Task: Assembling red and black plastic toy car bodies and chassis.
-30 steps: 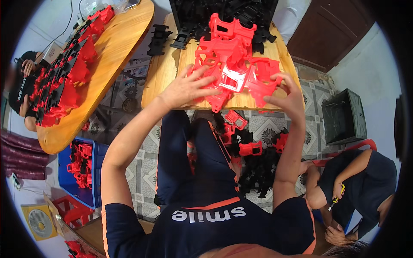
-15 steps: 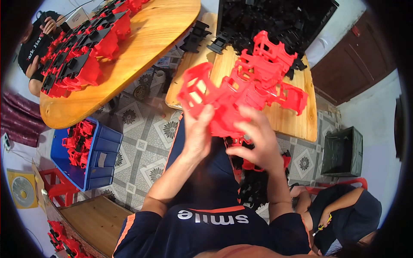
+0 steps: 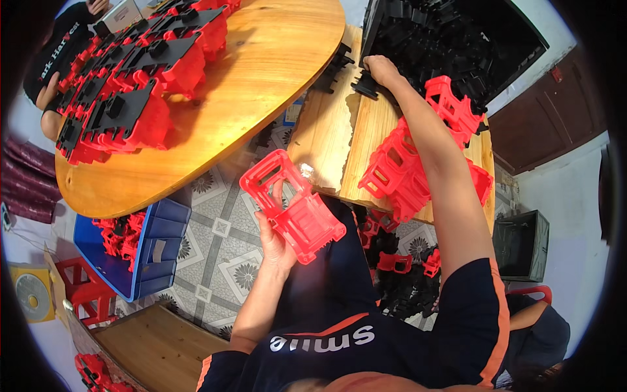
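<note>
My left hand (image 3: 277,243) grips a red plastic frame (image 3: 307,222), tilted, with a large opening at its upper end and a ribbed lower panel. The fingers wrap behind it, and some show through the opening. My right hand (image 3: 384,70) is stretched far forward to the front edge of the black bin. Its fingers curl over the far end of a black plastic part (image 3: 366,86) lying on the wooden table; the fingertips are partly hidden. Beneath my right forearm lies a pile of similar red frames (image 3: 400,171).
The black bin (image 3: 522,40) is full of black parts. On the oval table (image 3: 261,85) at left stand rows of red-and-black assemblies (image 3: 130,117). A blue crate (image 3: 160,242) holds more. Red and black pieces (image 3: 398,281) lie below the table. Another person (image 3: 535,333) sits at lower right.
Both hands were together at the red frames; now my left hand has one frame apart from the pile, nearer my lap. My right hand has moved forward to the black part. The view has shifted.
</note>
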Motion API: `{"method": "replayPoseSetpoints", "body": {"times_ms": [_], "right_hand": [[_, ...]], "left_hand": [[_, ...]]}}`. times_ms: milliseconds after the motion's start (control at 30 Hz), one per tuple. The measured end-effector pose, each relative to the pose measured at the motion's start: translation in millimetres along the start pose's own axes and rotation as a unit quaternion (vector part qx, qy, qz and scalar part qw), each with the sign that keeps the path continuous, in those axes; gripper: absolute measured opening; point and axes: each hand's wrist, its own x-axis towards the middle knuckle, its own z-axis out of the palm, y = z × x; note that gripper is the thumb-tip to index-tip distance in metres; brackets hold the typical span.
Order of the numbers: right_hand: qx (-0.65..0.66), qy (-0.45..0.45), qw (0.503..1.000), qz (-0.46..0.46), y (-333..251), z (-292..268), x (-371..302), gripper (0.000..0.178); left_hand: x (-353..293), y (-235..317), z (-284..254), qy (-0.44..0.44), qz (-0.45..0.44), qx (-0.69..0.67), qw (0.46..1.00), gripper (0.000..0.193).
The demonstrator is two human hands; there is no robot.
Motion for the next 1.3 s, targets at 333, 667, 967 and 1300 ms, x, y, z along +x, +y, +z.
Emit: {"method": "replayPoseSetpoints", "body": {"times_ms": [333,667,967,1300], "right_hand": [[0.062,0.192,0.945,-0.259,-76,-112,-188,0.022],[0.279,0.180,0.934,-0.132,-160,-96,-365,0.026],[0.255,0.193,0.939,-0.127,-172,-81,-386,0.025],[0.276,0.187,0.926,-0.176,-172,-63,-380,0.027]], "left_hand": [[5,-1,-8,-0.032,0.031,0.025,0.999,0.067],[-9,-11,13,-0.038,0.050,0.114,0.992,0.071],[-17,-13,22,-0.062,0.057,0.106,0.991,0.072],[-23,-7,33,-0.023,0.101,0.180,0.978,0.119]]}}
